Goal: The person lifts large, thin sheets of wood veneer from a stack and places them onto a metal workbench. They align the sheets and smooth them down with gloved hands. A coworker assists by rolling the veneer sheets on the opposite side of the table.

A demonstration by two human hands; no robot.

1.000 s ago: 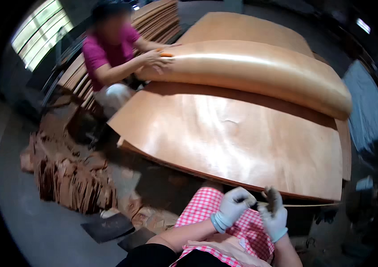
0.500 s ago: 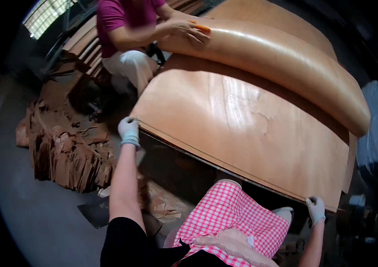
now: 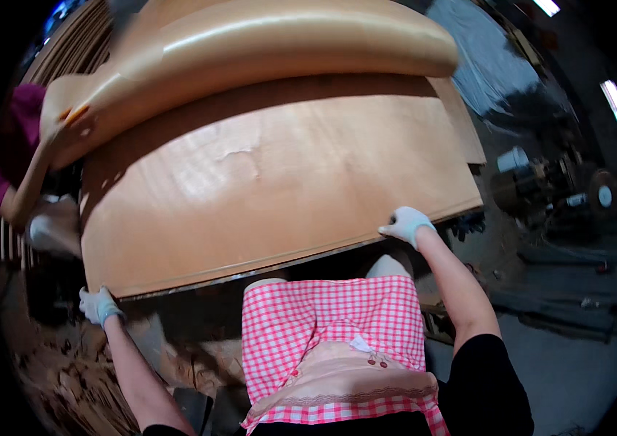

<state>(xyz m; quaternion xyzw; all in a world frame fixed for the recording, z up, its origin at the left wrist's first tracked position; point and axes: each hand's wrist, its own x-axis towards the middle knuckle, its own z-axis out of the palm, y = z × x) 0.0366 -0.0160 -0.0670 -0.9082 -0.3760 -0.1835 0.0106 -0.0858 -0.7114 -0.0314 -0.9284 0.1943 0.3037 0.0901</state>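
A broad, thin sheet of tan wood veneer [image 3: 287,174] lies across the stack in front of me, with a small crack in its surface. At its near left corner, my left hand [image 3: 99,305] in a white glove is closed on the edge. My right hand [image 3: 406,224], also gloved in white, pinches the near edge some way in from the right corner. Beyond, a curled-over roll of veneer [image 3: 308,43] spans the far side and casts a dark shadow on the sheet. A co-worker's hand [image 3: 72,120] at the left rests on that roll, with something orange at the fingers.
Broken veneer scraps [image 3: 69,385] heap on the floor at lower left. Layered wood sheets [image 3: 69,47] stand behind the co-worker. To the right are a machine [image 3: 541,185], a white bucket [image 3: 513,158] and pale plastic sheeting [image 3: 483,54].
My view has swung to the right. The right hand has shifted leftward along the near edge, away from the corner. My left hand stays at the left corner.
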